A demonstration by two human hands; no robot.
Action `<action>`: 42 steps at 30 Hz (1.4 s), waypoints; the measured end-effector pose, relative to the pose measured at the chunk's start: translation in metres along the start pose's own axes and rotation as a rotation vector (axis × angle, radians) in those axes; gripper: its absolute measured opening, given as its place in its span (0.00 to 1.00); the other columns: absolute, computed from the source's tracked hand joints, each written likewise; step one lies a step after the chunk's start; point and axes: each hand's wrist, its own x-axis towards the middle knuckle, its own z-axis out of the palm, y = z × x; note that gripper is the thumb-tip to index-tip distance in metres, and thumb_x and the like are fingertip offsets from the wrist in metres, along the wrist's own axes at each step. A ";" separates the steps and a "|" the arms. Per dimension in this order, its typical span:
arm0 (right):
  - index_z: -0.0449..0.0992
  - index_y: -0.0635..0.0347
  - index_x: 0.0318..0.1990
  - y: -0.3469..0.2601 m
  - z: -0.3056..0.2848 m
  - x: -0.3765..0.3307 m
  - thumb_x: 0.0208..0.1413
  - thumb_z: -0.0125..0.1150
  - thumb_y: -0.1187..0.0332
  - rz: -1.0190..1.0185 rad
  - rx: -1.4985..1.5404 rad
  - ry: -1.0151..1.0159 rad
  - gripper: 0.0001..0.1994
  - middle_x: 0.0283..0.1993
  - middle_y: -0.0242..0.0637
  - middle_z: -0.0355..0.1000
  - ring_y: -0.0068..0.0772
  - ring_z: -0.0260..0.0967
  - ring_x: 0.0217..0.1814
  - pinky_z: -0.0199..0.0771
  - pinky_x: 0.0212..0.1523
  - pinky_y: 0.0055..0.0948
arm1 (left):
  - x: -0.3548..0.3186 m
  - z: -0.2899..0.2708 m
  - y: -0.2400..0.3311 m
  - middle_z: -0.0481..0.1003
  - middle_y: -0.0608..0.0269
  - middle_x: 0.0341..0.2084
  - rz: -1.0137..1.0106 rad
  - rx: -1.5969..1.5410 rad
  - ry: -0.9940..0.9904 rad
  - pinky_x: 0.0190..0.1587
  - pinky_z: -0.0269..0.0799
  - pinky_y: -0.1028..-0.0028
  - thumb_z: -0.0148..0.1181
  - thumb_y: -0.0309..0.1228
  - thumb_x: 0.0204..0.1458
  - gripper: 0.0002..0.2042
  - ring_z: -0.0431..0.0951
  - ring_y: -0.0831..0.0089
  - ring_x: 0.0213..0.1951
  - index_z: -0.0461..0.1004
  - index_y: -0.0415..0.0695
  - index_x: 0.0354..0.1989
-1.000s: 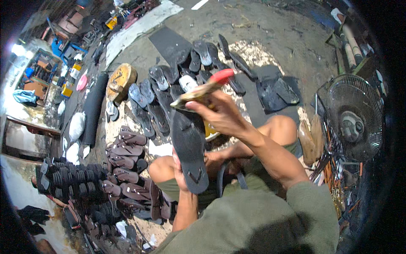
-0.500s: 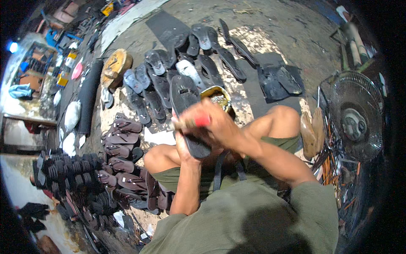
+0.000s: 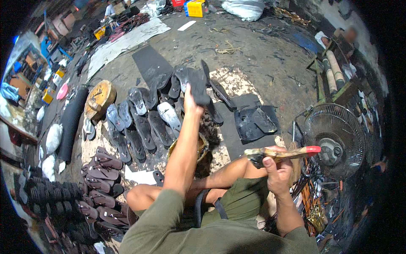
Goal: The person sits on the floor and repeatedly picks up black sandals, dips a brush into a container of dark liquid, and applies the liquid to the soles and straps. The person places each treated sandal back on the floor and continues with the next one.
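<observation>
My left hand (image 3: 192,103) is stretched far forward, its fingers round a black sandal sole (image 3: 196,82) held above the far end of the laid-out soles. On my right, above the knee, my right hand (image 3: 279,171) grips a brush (image 3: 302,153). Its handle has a red end, and its bristles are dark and crusted, pointing left. Several grey-black soles (image 3: 137,142) lie in slanting rows in front of me, one with a whitish shiny face (image 3: 170,116). A glue-smeared can (image 3: 205,148) stands beside my left forearm, partly hidden by it.
Brown sandals (image 3: 112,216) are piled at my left, near stacks of black soles (image 3: 50,192). A round wood block (image 3: 100,99) and a black roll (image 3: 74,125) lie farther left. At right stand a fan (image 3: 334,142) and black sheets (image 3: 256,120). A person (image 3: 344,40) is beyond.
My left hand has carried the sole forward, away from my lap. My right hand has swung right with the brush, off the sole. The view has tilted farther up.
</observation>
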 end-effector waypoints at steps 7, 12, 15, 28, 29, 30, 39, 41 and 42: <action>0.74 0.65 0.52 0.030 0.006 0.004 0.63 0.66 0.65 0.147 -0.057 0.124 0.16 0.52 0.36 0.74 0.26 0.69 0.53 0.68 0.58 0.29 | -0.031 -0.031 0.014 0.75 0.65 0.48 -0.159 0.579 0.150 0.35 0.82 0.75 0.63 0.41 0.61 0.17 0.83 0.67 0.43 0.76 0.48 0.55; 0.74 0.68 0.53 0.046 0.045 0.005 0.63 0.66 0.58 0.359 -0.256 -0.005 0.21 0.51 0.35 0.74 0.29 0.70 0.51 0.68 0.57 0.30 | -0.213 -0.023 0.162 0.74 0.60 0.58 0.046 0.978 -0.019 0.51 0.73 0.71 0.58 0.45 0.65 0.24 0.78 0.71 0.52 0.71 0.45 0.63; 0.76 0.70 0.54 0.095 0.034 0.006 0.66 0.63 0.60 0.270 -0.015 -0.095 0.20 0.54 0.37 0.75 0.28 0.70 0.56 0.66 0.59 0.27 | -0.326 -0.068 0.262 0.76 0.61 0.54 0.582 1.157 0.275 0.52 0.72 0.71 0.61 0.42 0.63 0.22 0.77 0.72 0.52 0.72 0.43 0.60; 0.72 0.68 0.62 0.115 0.122 0.049 0.72 0.52 0.57 0.133 -0.219 -0.347 0.22 0.60 0.37 0.71 0.31 0.67 0.63 0.64 0.66 0.32 | -0.478 -0.296 0.354 0.81 0.48 0.31 0.776 1.944 1.896 0.45 0.74 0.49 0.59 0.41 0.52 0.15 0.81 0.50 0.34 0.83 0.40 0.32; 0.74 0.67 0.60 0.121 0.129 0.055 0.71 0.54 0.59 0.103 -0.264 -0.448 0.21 0.59 0.39 0.73 0.32 0.69 0.61 0.66 0.65 0.33 | -0.490 -0.295 0.356 0.81 0.50 0.30 0.931 1.720 1.454 0.45 0.74 0.54 0.59 0.37 0.54 0.14 0.81 0.53 0.35 0.81 0.37 0.29; 0.76 0.66 0.58 0.121 0.141 0.058 0.69 0.56 0.60 0.085 -0.325 -0.552 0.19 0.57 0.41 0.75 0.33 0.71 0.59 0.68 0.63 0.34 | -0.506 -0.282 0.349 0.80 0.51 0.35 0.682 1.841 1.457 0.47 0.72 0.62 0.60 0.35 0.57 0.13 0.79 0.59 0.39 0.79 0.36 0.33; 0.82 0.53 0.45 0.203 0.189 0.051 0.56 0.70 0.61 -0.259 -0.812 -0.767 0.11 0.42 0.45 0.80 0.50 0.77 0.48 0.74 0.49 0.45 | -0.644 -0.186 0.235 0.76 0.60 0.41 0.997 0.376 0.644 0.42 0.77 0.64 0.54 0.35 0.61 0.13 0.76 0.68 0.43 0.74 0.39 0.47; 0.81 0.55 0.46 0.193 0.183 0.057 0.56 0.70 0.66 -0.271 -0.631 -0.640 0.11 0.45 0.43 0.81 0.45 0.78 0.50 0.76 0.52 0.42 | -0.652 -0.152 0.217 0.75 0.56 0.45 1.075 0.352 0.555 0.41 0.77 0.64 0.52 0.35 0.61 0.15 0.76 0.67 0.44 0.72 0.38 0.49; 0.81 0.59 0.47 0.174 0.181 0.064 0.57 0.69 0.72 -0.021 -0.173 -0.643 0.11 0.48 0.40 0.82 0.35 0.78 0.54 0.76 0.56 0.33 | -0.653 -0.144 0.205 0.74 0.55 0.47 1.016 0.455 0.468 0.41 0.78 0.64 0.52 0.36 0.60 0.15 0.76 0.66 0.46 0.71 0.38 0.50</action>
